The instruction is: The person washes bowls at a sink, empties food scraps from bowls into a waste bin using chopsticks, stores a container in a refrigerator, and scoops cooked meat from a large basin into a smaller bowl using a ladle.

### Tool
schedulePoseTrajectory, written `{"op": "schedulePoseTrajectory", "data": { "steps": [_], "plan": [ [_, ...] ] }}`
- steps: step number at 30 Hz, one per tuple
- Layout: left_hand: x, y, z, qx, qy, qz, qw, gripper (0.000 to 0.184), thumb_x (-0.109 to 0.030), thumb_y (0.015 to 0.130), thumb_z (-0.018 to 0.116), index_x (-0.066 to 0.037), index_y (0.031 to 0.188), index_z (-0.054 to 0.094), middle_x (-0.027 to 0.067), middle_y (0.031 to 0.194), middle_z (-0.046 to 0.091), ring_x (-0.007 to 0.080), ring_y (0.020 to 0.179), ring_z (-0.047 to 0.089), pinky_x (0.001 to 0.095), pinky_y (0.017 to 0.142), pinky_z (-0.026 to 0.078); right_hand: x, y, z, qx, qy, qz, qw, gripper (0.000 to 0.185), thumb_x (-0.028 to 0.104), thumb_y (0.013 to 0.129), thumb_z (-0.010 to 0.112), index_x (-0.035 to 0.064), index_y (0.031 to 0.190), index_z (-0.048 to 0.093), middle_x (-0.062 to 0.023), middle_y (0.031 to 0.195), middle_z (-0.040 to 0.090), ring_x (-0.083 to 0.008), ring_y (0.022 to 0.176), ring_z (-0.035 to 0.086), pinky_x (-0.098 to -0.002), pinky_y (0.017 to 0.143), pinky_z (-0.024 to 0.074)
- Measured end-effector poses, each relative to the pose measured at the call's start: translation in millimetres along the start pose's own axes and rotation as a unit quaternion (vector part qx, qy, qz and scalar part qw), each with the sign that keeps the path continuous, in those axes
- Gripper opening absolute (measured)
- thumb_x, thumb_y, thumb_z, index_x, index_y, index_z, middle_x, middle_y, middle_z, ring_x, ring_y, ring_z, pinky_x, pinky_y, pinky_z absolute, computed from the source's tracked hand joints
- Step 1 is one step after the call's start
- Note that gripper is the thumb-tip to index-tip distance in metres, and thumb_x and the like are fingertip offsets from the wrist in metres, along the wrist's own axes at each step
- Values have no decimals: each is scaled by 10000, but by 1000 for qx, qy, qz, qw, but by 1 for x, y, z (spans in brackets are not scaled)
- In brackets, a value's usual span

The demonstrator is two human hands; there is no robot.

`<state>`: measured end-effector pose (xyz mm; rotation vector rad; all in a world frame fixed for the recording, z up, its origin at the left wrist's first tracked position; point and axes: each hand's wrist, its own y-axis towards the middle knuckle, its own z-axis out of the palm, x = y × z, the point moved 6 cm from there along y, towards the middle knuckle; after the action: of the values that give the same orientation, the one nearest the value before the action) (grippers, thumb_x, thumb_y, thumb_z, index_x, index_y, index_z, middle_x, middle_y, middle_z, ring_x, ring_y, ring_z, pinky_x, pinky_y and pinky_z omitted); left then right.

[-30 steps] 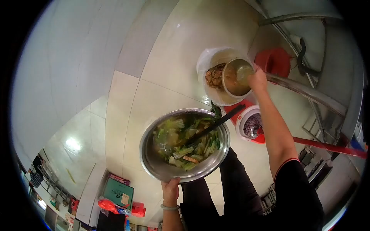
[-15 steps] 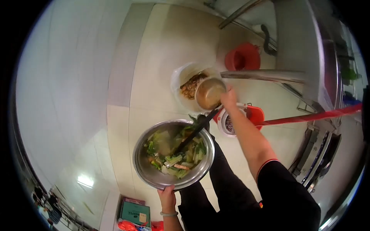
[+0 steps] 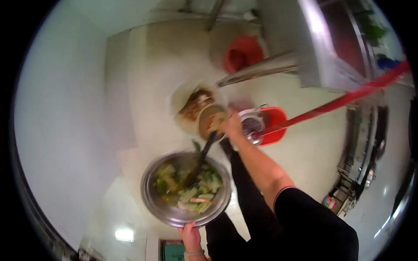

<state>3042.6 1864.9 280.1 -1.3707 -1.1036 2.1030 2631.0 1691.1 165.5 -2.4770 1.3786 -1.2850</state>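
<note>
My left hand (image 3: 190, 237) grips the near rim of a wide metal bowl (image 3: 150, 198), thumb over the edge. Cooked leafy greens and pale vegetable pieces (image 3: 198, 198) lie in it with some liquid. My right hand (image 3: 231, 126) is closed on the rim of a smaller metal bowl (image 3: 208, 124), which is tilted and has a little residue inside. A long black handle (image 3: 204, 152) slants from beside my right hand down into the greens; its lower end is hidden, and whether my fingers also hold it I cannot tell. Beyond is a plastic-lined container (image 3: 176, 106) with brown food scraps.
To the right stands a red bucket (image 3: 278, 126) with a white strainer-like part and a red pole (image 3: 335, 104) across it. Another red bucket (image 3: 244, 54) is farther back, near a metal table leg (image 3: 261, 71). A green box (image 3: 174, 251) lies at the lower edge.
The view has shifted and blurred. My right hand and the small bowl have come nearer to the wide bowl's side of the view, with the small bowl still beside the scraps. Both hands keep their grip.
</note>
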Motion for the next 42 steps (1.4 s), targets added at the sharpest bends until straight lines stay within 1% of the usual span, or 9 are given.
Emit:
{"op": "schedulePoseTrajectory", "data": {
  "steps": [8,14,23,26,32,34,36,40,42],
  "plan": [
    [-5,-17,-5,7,11,-85,996,363,-45,806,573,78,1146,542,148,1174,583,252,1051,560,350,928,464,-96,-150,-117,128,415,125,892,586,-69,743,530,29,1320,491,-77,1171,599,-173,1066,565,-298,898,466],
    [-31,-42,49,37,33,-42,998,306,5,781,552,76,1078,574,143,1105,606,241,996,574,358,870,481,-209,-236,-371,-146,494,219,829,605,-64,708,487,81,1293,439,-57,1009,595,-162,857,572,-283,704,485],
    [-35,-97,107,136,-67,-30,988,273,-49,806,573,65,1054,592,176,1073,622,257,989,592,359,876,489,-194,-31,-737,-456,644,-6,614,168,-47,753,543,97,782,462,1,626,480,-119,527,479,-246,449,407],
    [-29,-133,127,80,-84,-27,993,543,-17,718,549,27,1254,468,156,1264,528,295,1180,508,447,1043,395,-213,71,-813,-320,714,-82,618,329,183,903,628,-16,1133,502,-124,997,564,-230,804,598,-366,751,579],
    [3,-129,124,-1,-122,-49,991,343,5,742,547,35,1085,544,164,1118,610,319,1063,581,445,973,450,-173,67,-789,-181,593,-103,778,687,195,916,617,-159,1356,225,-284,1415,306,-326,1341,330,-372,1153,283],
    [-5,-123,135,-25,-121,-62,990,380,10,754,532,39,1133,522,168,1119,614,329,1028,609,451,930,493,-155,47,-722,-2,500,-252,829,200,134,951,530,7,1105,541,-83,1030,594,-148,947,577,-257,848,488],
    [-9,-124,139,-34,-113,-64,991,388,13,757,526,38,1144,516,169,1120,614,328,1008,622,451,899,516,-125,-45,-599,-267,385,-106,877,250,336,913,596,90,913,554,2,812,521,-82,671,489,-221,553,404],
    [4,-119,134,-34,-82,-65,994,391,16,773,516,31,1163,506,171,1084,624,321,927,657,457,775,581,-52,-153,-345,184,272,58,943,218,140,885,615,31,1073,586,-6,766,536,-66,595,481,-218,511,405],
    [7,-113,124,-30,-73,-74,994,386,12,777,517,30,1162,505,170,1069,627,318,912,661,461,752,586,24,-144,-255,311,204,-96,923,488,118,895,608,2,1341,447,-90,1182,533,-172,1026,557,-295,861,467]
  ]
}}
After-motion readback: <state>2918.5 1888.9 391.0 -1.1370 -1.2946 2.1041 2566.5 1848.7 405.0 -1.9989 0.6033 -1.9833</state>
